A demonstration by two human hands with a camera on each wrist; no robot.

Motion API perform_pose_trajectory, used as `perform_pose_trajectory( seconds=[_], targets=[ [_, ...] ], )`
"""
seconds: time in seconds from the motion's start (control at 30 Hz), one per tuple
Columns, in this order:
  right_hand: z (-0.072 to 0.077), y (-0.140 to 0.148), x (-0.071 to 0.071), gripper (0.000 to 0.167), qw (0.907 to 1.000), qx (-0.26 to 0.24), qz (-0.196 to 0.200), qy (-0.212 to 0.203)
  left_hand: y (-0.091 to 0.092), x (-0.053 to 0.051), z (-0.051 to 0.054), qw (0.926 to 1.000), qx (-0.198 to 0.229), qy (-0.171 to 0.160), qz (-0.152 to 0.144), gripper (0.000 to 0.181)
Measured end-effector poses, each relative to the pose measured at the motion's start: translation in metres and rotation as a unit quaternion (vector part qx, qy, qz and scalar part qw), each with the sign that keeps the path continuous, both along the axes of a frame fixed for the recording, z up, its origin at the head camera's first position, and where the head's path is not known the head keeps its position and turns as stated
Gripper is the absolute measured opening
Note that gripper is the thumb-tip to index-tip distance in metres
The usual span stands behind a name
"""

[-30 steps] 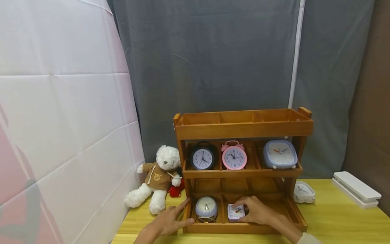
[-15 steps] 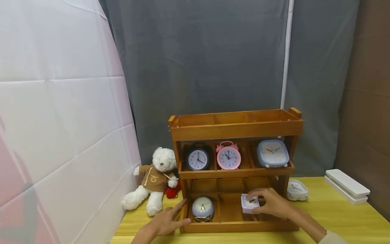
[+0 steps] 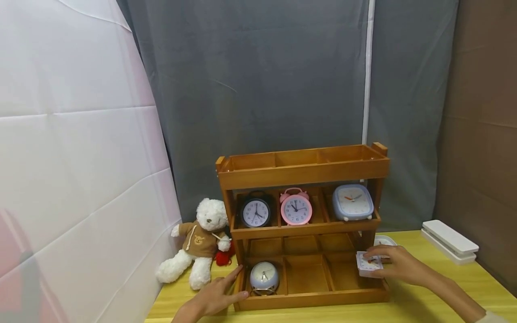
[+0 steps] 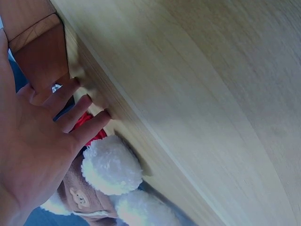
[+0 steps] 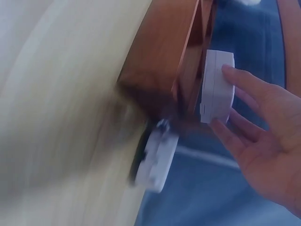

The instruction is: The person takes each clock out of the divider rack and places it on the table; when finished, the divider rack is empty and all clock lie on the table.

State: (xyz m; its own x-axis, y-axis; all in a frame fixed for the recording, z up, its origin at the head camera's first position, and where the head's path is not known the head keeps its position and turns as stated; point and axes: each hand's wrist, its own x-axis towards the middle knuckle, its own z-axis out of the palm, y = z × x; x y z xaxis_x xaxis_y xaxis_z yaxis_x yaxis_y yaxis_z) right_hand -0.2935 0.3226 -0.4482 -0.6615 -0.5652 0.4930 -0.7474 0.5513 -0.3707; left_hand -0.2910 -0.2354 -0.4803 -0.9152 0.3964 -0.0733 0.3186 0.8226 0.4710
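Note:
Between thumb and fingers, my right hand point(image 3: 408, 267) pinches a small square alarm clock point(image 3: 366, 270), white and pale lilac. It is held above the right end of the bottom tier of a wooden rack point(image 3: 303, 176). In the right wrist view the clock point(image 5: 217, 89) shows its side, apart from the rack. My left hand point(image 3: 214, 294) rests against the rack's lower left end with fingers extended; the left wrist view shows its palm and straight fingers point(image 4: 59, 96). A round pale-blue clock point(image 3: 264, 277) stands in the bottom tier's left compartment.
The middle tier holds a black clock point(image 3: 256, 212), a pink twin-bell clock point(image 3: 296, 208) and a blue square clock point(image 3: 353, 202). A white clock point(image 3: 384, 240) sits behind my right hand. A teddy bear point(image 3: 203, 242) leans at left; a white folded device point(image 3: 450, 241) lies at right.
My right hand has lifted the small square clock from the bottom middle compartment and carried it right, past the right compartment's middle. My left hand stays at the rack; the head view has shifted slightly.

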Motion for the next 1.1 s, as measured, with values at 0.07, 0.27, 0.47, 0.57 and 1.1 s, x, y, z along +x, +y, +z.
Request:
perform_pose_trajectory(
  seconds=[0.07, 0.27, 0.47, 0.57, 1.1],
  targets=[
    [-0.004, 0.014, 0.001, 0.032, 0.9999, -0.008, -0.001, 0.008, -0.001, 0.0, -0.001, 1.0, 0.001, -0.003, 0.002, 0.081],
    [-0.019, 0.052, 0.007, 0.035, 0.9992, -0.018, -0.03, 0.02, -0.001, 0.0, -0.002, 1.0, 0.0, -0.005, 0.005, 0.081],
    [-0.041, 0.081, 0.008, 0.04, 0.9987, -0.04, -0.019, 0.025, -0.001, 0.002, 0.001, 0.9999, -0.002, 0.0, 0.012, 0.08],
    [-0.052, 0.093, 0.009, 0.041, 0.999, -0.042, -0.012, 0.012, 0.0, 0.004, 0.002, 0.9999, -0.005, 0.002, 0.014, 0.081],
    [-0.067, 0.12, -0.014, 0.043, 0.9791, -0.019, -0.154, 0.132, 0.0, 0.003, 0.0, 0.9999, -0.001, 0.0, 0.013, 0.08]
  ],
)
